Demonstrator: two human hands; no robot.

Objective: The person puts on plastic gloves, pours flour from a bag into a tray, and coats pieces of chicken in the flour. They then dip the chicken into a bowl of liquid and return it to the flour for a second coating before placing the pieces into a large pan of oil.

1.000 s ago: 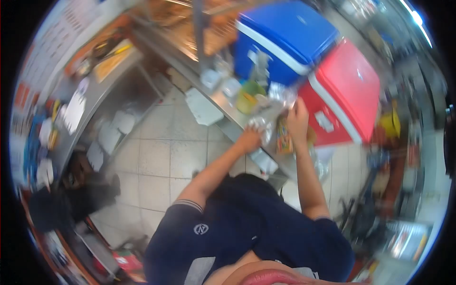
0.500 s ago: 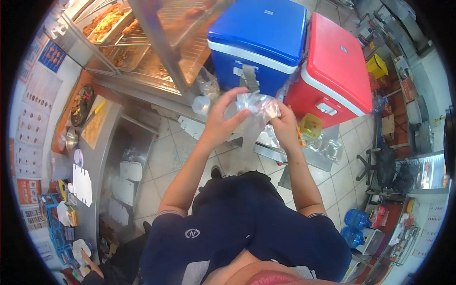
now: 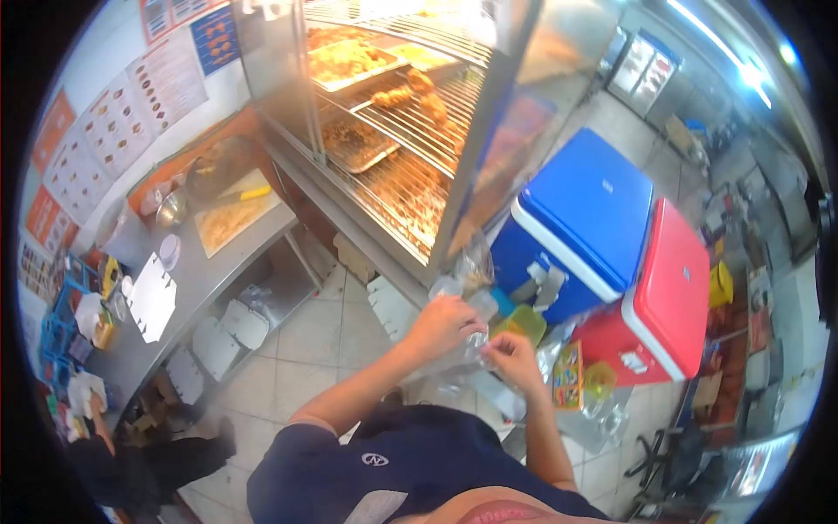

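A clear, crumpled plastic bag (image 3: 477, 339) is between my two hands, in front of my chest. My left hand (image 3: 447, 327) grips its upper part with curled fingers. With fingertips pinched, my right hand (image 3: 513, 358) holds the other side of the bag. The bag's lower edge blends into the background and is hard to make out. Just beyond my hands are a yellow-green container (image 3: 524, 323) and a clear plastic cup (image 3: 445, 286).
A heated glass cabinet (image 3: 384, 157) with fried food stands ahead. Blue (image 3: 585, 218) and red (image 3: 668, 297) coolers are to the right. A cutting board (image 3: 229, 229) with a yellow-handled knife lies on the left steel counter. At lower left another person's hand (image 3: 98, 406) touches white paper.
My view has swung left and up, bringing more of the cabinet into sight. My hands have drawn closer together, and the bag now looks more gathered between them.
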